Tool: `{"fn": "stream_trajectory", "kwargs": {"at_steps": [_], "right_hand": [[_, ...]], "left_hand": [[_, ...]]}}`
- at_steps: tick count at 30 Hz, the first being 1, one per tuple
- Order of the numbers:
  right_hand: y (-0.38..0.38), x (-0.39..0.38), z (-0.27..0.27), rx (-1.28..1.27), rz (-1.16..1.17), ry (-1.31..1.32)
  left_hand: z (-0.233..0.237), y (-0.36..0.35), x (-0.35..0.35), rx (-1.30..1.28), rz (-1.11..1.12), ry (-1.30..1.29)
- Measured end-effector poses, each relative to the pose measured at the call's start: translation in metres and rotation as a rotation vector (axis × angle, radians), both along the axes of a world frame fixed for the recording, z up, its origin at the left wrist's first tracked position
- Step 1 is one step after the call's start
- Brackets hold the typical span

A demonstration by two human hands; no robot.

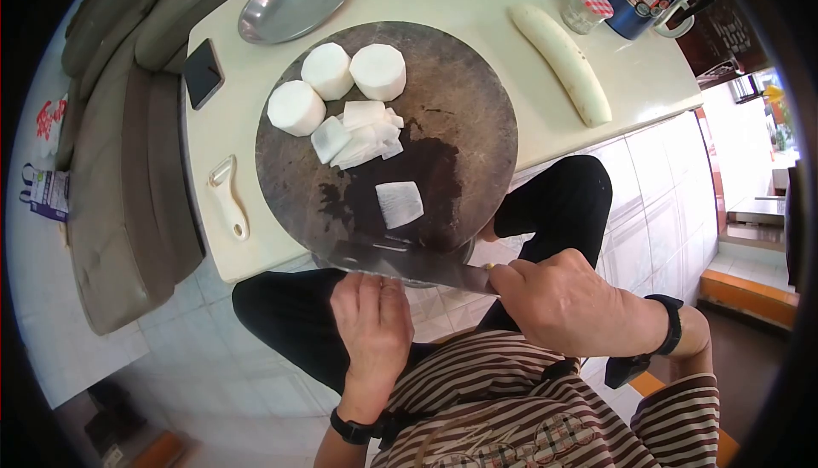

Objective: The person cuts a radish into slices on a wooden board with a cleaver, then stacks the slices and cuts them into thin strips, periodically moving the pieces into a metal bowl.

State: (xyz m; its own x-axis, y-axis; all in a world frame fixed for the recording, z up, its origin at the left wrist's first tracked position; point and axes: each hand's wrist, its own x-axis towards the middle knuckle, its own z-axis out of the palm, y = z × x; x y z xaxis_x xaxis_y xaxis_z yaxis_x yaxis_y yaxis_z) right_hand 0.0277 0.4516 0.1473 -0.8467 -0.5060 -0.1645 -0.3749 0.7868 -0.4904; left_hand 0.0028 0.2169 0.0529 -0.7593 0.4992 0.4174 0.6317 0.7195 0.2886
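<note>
Bright, soft daylight around the board [481, 118], with strong fisheye bending at the edges.
You get the harshest light far to the board's right, where the doorway [777, 131] burns nearly white; the tiles [660, 157] nearer the board look pale and washed out. You see glare along the table [230, 238] edge right of the board, highlights in the dish [294, 6] above it and a wet sheen on its dark patch. Shadows fall soft, and the white blocks [379, 72] lose some surface detail. Your knife [396, 262], at the board's near rim, is smeared, while black vignetting rounds off your corners.
</note>
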Motion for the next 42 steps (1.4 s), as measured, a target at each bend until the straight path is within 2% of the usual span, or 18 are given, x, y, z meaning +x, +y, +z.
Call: {"fn": "stream_trajectory", "kwargs": {"at_steps": [9,20,22,26,30,36,42], "right_hand": [[0.007,-0.006,0.010,0.086,0.077,-0.011],[-0.013,-0.019,-0.005,-0.008,0.115,0.045],[-0.016,-0.016,-0.007,0.054,0.079,0.045],[0.002,-0.004,-0.007,0.023,0.032,0.011],[0.017,0.004,-0.006,-0.122,-0.078,-0.002],[0.035,0.005,-0.007,-0.172,-0.221,0.140],[0.038,0.001,-0.013,-0.233,-0.295,0.192]], "left_hand": [[0.001,0.000,-0.001,-0.003,-0.011,-0.030],[0.002,-0.005,0.001,-0.039,-0.017,-0.079],[0.004,-0.006,0.001,-0.053,-0.022,-0.082],[0.006,-0.004,-0.001,-0.029,-0.007,-0.071],[0.012,0.001,-0.006,-0.053,-0.006,-0.076],[0.021,0.005,-0.016,-0.063,0.049,-0.095],[0.027,0.027,-0.032,-0.119,-0.027,-0.093]]}}
